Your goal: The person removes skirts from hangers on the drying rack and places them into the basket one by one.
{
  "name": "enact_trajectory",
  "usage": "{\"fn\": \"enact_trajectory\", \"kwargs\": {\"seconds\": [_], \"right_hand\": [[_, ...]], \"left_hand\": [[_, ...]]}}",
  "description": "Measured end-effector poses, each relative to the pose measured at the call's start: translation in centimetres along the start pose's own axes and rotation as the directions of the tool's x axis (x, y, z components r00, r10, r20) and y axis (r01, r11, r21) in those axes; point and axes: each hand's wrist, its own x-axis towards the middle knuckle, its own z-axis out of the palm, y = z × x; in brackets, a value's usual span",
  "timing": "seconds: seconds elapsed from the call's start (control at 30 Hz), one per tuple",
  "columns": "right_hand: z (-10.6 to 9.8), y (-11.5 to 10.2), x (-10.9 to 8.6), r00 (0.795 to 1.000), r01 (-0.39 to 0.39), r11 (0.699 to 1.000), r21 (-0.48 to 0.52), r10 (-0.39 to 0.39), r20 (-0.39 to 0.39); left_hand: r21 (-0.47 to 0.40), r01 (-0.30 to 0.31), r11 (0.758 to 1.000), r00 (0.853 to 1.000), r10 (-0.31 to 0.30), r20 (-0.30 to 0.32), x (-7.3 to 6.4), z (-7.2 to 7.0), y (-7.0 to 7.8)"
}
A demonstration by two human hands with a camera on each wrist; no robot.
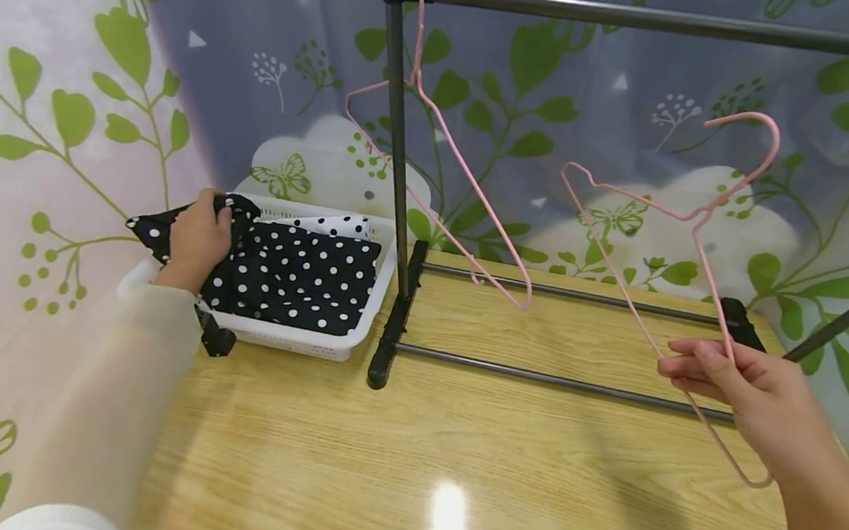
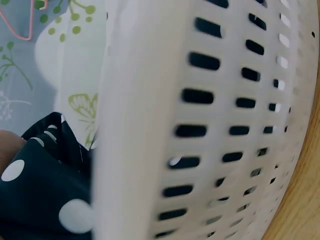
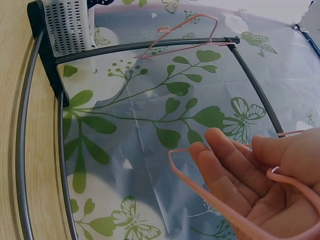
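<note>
In the head view my left hand (image 1: 200, 239) grips a bunched part of a black cloth with white dots (image 1: 304, 276). The cloth lies in a white plastic basket (image 1: 347, 344), whose slotted wall (image 2: 145, 120) fills much of the left wrist view. A white cloth with black dots (image 1: 345, 225) shows behind the black one. On the right, my right hand (image 1: 766, 400) holds a pink clothes hanger (image 1: 710, 254) between thumb and fingers, its hook pointing up. That same hand (image 3: 240, 175) appears in the right wrist view with the hanger across its palm.
A dark metal clothes rack (image 1: 396, 146) stands on the wooden table (image 1: 350, 450) right of the basket. Another pink hanger (image 1: 469, 169) hangs at the left end of its top bar (image 1: 638, 17). Behind is a curtain (image 1: 301, 31) printed with leaves and butterflies.
</note>
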Motion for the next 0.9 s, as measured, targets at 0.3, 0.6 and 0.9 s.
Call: {"fn": "enact_trajectory", "kwargs": {"seconds": [0.3, 0.6, 0.9], "right_hand": [[0.2, 0.1, -0.1, 1.0, -0.006, 1.0, 0.015, 0.006, -0.003], [0.4, 0.1, 0.0, 1.0, -0.001, 1.0, 0.02, 0.001, -0.001], [0.7, 0.1, 0.3, 0.999, 0.054, 0.997, 0.055, -0.054, 0.004]], "left_hand": [[0.03, -0.147, 0.989, 0.978, 0.14, 0.157, -0.3, 1.9, 0.8], [0.116, -0.256, 0.96, 0.933, 0.214, 0.288, -0.3, 3.9, 1.2], [0.122, -0.264, 0.957, 0.864, 0.178, 0.47, -0.9, 5.4, 2.0]]}}
